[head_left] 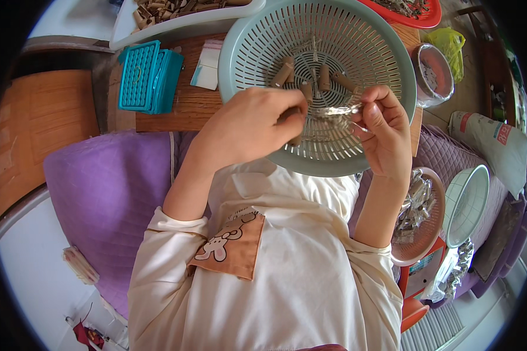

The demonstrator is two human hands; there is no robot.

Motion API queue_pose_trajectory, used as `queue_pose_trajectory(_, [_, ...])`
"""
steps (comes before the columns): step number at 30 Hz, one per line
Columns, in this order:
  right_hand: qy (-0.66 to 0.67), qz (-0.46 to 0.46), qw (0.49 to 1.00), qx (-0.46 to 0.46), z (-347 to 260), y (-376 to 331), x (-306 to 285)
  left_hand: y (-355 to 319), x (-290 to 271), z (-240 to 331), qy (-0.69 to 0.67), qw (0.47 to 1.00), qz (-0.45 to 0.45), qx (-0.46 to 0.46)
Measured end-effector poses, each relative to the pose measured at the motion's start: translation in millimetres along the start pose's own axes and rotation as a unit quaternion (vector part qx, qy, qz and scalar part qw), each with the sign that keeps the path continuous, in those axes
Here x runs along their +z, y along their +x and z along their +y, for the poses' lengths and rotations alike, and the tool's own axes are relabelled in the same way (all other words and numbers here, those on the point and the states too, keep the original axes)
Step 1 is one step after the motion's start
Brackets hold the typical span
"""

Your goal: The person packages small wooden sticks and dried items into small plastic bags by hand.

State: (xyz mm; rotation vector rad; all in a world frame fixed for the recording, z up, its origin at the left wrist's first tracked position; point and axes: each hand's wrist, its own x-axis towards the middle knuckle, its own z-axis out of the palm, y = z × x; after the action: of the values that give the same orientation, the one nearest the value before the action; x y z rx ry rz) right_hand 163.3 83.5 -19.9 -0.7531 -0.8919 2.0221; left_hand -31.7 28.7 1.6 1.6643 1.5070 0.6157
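Note:
A wide grey-green plastic basket with slotted sides (240, 44) stands in front of me. My left hand (249, 124) is over its near left part, fingers curled round a small brown tube (296, 141), mostly hidden by the hand. My right hand (386, 126), over the basket's right side, pinches a thin shiny silvery strand (341, 110) between thumb and fingers. This strand stretches across toward the left hand; whether the left fingers grip it too I cannot tell. Several more brown tubes (324, 77) lie in the basket, with thin silvery strands among them.
The basket rests on a wooden table (175, 108). Left of it are stacked teal trays (152, 79). Behind stands a white tub (187, 23) of brown pieces, and a red basket (418, 22). At right are a bucket (433, 73) and a pink basket (438, 237) of silvery pieces.

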Motion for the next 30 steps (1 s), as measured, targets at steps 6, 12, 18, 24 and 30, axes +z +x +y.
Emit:
queue_pose_trajectory(6, [-0.005, 0.039, 0.998, -0.059, 8.0, 4.8, -1.5, 0.8, 3.0, -2.2, -0.140, 0.988, -0.062, 0.000])
queue_pose_trajectory(12, [0.046, -0.005, 0.998, -0.046, 6.8, 2.0, 6.1, 1.3, 1.3, 6.3, -0.170, 0.984, -0.029, -0.037])
queue_pose_trajectory(18, [0.045, -0.007, 0.997, -0.068, 4.7, 0.8, 9.3, 1.5, 8.8, -1.3, -0.039, 0.996, 0.059, 0.056])
queue_pose_trajectory(24, [0.037, 0.098, 0.988, -0.112, 6.4, 1.2, -1.3, 2.3, 8.0, -10.4, -0.007, 0.983, 0.095, 0.156])
queue_pose_trajectory(30, [0.070, 0.097, 0.981, -0.154, -0.4, -0.7, -20.8, -3.9, -2.5, -15.7, 0.078, 0.992, 0.066, 0.079])
